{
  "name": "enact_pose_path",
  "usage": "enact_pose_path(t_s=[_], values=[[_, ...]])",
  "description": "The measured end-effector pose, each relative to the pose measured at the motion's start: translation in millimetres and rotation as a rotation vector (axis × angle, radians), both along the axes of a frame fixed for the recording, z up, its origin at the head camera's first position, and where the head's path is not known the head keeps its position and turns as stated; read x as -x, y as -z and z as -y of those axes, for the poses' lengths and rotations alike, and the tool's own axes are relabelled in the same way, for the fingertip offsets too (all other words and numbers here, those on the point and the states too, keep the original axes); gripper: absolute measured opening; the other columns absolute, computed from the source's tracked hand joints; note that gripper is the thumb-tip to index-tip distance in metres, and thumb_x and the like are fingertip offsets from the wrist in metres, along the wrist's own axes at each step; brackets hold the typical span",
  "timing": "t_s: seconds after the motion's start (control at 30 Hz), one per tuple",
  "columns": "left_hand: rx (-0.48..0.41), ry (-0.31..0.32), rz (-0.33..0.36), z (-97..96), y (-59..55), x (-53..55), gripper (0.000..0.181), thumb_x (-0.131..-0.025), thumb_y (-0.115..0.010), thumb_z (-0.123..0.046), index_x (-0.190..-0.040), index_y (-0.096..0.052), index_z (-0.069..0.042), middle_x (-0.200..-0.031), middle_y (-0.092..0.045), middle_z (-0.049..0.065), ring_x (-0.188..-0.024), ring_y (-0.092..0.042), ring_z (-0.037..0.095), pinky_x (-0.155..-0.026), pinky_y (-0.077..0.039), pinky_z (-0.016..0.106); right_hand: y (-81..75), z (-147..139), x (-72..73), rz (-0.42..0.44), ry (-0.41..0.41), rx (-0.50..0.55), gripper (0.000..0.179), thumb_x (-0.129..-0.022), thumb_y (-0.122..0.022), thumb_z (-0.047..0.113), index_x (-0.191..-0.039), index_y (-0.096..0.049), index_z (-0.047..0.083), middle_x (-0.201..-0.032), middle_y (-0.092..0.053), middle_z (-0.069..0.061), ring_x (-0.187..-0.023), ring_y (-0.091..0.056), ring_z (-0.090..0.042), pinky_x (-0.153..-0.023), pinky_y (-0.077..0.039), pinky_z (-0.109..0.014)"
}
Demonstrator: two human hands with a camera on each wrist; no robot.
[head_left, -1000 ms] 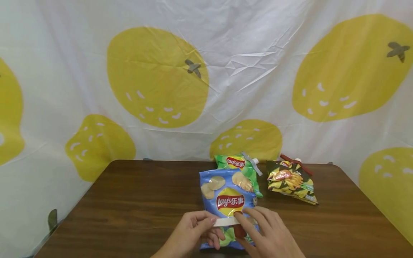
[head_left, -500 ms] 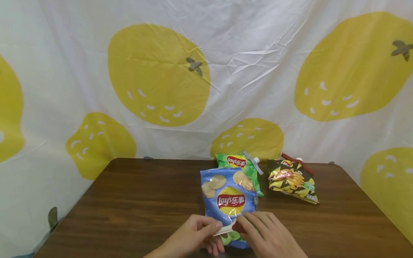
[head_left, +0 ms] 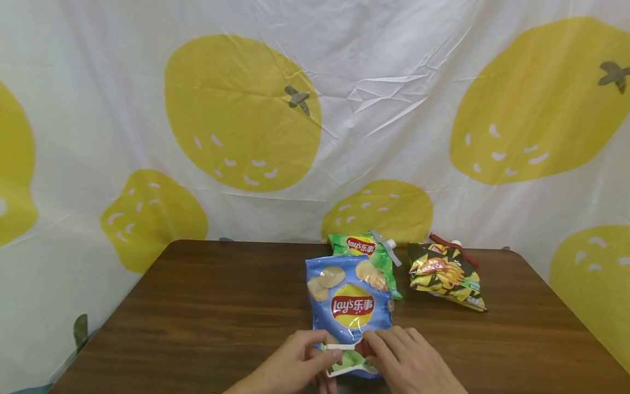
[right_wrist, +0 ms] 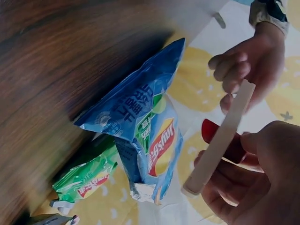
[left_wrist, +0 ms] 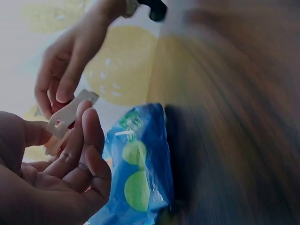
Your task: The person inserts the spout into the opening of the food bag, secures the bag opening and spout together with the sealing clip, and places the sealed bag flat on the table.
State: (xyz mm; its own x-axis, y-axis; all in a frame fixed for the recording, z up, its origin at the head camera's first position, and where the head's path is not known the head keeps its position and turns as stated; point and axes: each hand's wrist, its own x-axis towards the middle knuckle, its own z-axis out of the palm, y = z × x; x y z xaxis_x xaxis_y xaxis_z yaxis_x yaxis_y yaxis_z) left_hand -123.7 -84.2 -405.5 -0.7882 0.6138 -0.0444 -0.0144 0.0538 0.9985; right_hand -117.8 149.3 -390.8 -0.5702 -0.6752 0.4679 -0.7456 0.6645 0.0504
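Note:
Above the near end of a blue bag of chips (head_left: 351, 301), both hands hold a white bag clip (head_left: 340, 347) with a red cap. Its two bars stand apart at the left end. My left hand (head_left: 302, 361) has its thumb and index finger on the bars' free ends. The right hand (head_left: 410, 355) grips the red cap (right_wrist: 234, 149) side. In the right wrist view, one pale bar (right_wrist: 219, 140) runs long across the fingers. The left wrist view shows the bars' ends (left_wrist: 60, 123) between the left thumb and fingers. The blue bag leans on a green bag (head_left: 391, 282).
A green chip bag with a grey clip (head_left: 386, 249) lies behind the blue one. To its right is a black and yellow bag (head_left: 445, 276) with a red clip (head_left: 453, 250). A cloth with yellow fruit (head_left: 241, 115) hangs behind the wooden table (head_left: 221, 306).
The white clip's bars have come apart at the left end, where they lay together before. The left thumb has shifted down with the lower bar. The bags have stayed put.

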Motion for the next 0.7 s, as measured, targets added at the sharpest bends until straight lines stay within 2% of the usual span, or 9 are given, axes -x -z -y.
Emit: enact_pose_path(t_s=[0.1,0.23,0.33,0.43,0.53,0.7], values=[[0.065,-0.037,-0.107,0.2,4.6,1.9,0.029,-0.093,-0.048,-0.024,-0.095,-0.057,0.003,-0.07,-0.062,0.026,-0.053,-0.059,0.011,-0.055,-0.051,0.044,-0.1,0,-0.4,0.077,-0.025,-0.038,0.031,-0.083,-0.06,0.04,-0.109,-0.051,0.027,-0.093,-0.05,0.021,-0.079,-0.043,0.003,-0.067,-0.04,-0.018],[0.166,-0.067,-0.2,1.5,7.7,2.9,0.027,-0.093,-0.047,-0.028,-0.092,-0.058,-0.004,-0.065,-0.065,0.012,-0.049,-0.058,0.01,-0.047,-0.05,0.034,0.3,-1,2.5,0.12,-0.069,-0.049,0.028,-0.084,-0.057,0.042,-0.109,-0.049,0.03,-0.097,-0.048,0.018,-0.08,-0.042,0.001,-0.063,-0.04,-0.017],[0.233,-0.065,-0.222,2.9,7.6,3.5,0.026,-0.093,-0.047,-0.032,-0.091,-0.057,-0.008,-0.062,-0.063,0.003,-0.047,-0.056,0.009,-0.044,-0.047,0.026,1.1,-1,5.7,0.09,-0.107,-0.009,0.028,-0.083,-0.06,0.04,-0.107,-0.051,0.029,-0.097,-0.045,0.015,-0.078,-0.039,0.0,-0.059,-0.037,-0.013],[0.286,-0.038,-0.231,3.9,8.9,5.1,0.025,-0.093,-0.046,-0.033,-0.092,-0.058,-0.01,-0.061,-0.061,-0.001,-0.048,-0.054,0.007,-0.045,-0.046,0.023,1.4,-1,7.1,0.071,-0.136,0.05,0.028,-0.083,-0.06,0.04,-0.107,-0.053,0.027,-0.094,-0.043,0.015,-0.076,-0.038,0.002,-0.058,-0.037,-0.011],[0.322,0.003,-0.221,4.3,12.6,7.0,0.024,-0.092,-0.047,-0.031,-0.093,-0.059,-0.011,-0.065,-0.06,-0.006,-0.054,-0.055,0.004,-0.05,-0.047,0.021,0.4,-3,6.4,0.08,-0.122,0.077,0.03,-0.084,-0.059,0.04,-0.11,-0.054,0.026,-0.094,-0.043,0.017,-0.077,-0.04,0.004,-0.06,-0.04,-0.011],[0.39,0.05,-0.279,3.2,19.6,8.3,0.023,-0.092,-0.049,-0.03,-0.093,-0.061,-0.011,-0.068,-0.057,-0.009,-0.059,-0.052,-0.002,-0.054,-0.046,0.019,-1.0,-6,6.6,0.108,-0.078,0.063,0.035,-0.08,-0.065,0.036,-0.112,-0.055,0.025,-0.096,-0.043,0.018,-0.08,-0.04,0.004,-0.064,-0.043,-0.014]])
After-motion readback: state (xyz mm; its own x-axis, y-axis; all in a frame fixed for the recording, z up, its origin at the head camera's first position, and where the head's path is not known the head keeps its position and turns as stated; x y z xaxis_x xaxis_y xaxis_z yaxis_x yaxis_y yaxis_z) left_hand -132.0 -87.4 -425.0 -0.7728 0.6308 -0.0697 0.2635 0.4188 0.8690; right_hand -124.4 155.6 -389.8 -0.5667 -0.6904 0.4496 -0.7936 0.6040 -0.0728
